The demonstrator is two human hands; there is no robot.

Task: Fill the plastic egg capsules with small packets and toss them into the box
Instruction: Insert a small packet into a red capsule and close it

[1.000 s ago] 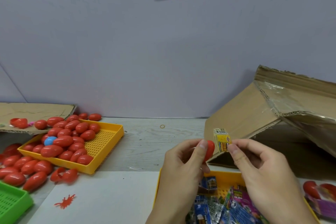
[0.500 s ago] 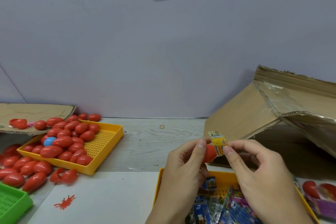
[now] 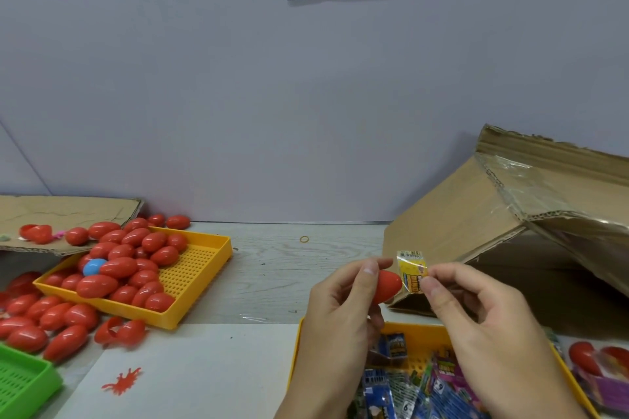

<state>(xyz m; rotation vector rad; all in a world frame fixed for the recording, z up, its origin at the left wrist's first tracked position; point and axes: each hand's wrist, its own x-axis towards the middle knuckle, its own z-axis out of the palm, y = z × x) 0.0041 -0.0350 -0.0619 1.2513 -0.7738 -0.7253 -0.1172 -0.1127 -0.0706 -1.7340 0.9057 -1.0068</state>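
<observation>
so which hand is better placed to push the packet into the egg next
Probably the right hand: it already pinches the yellow packet right beside the red egg capsule, which the left hand grips.

A plain pale lilac wall (image 3: 238, 95) rises behind a whitewashed wood-grain tabletop (image 3: 272, 269) under soft, even light.

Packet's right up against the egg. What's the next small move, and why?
Probably push the yellow packet into the red egg capsule. The right hand pinches the packet beside the capsule, which the left hand holds; most of the packet is still outside. Whether the capsule's opening faces it can't be seen. The cardboard box comes after.
</observation>
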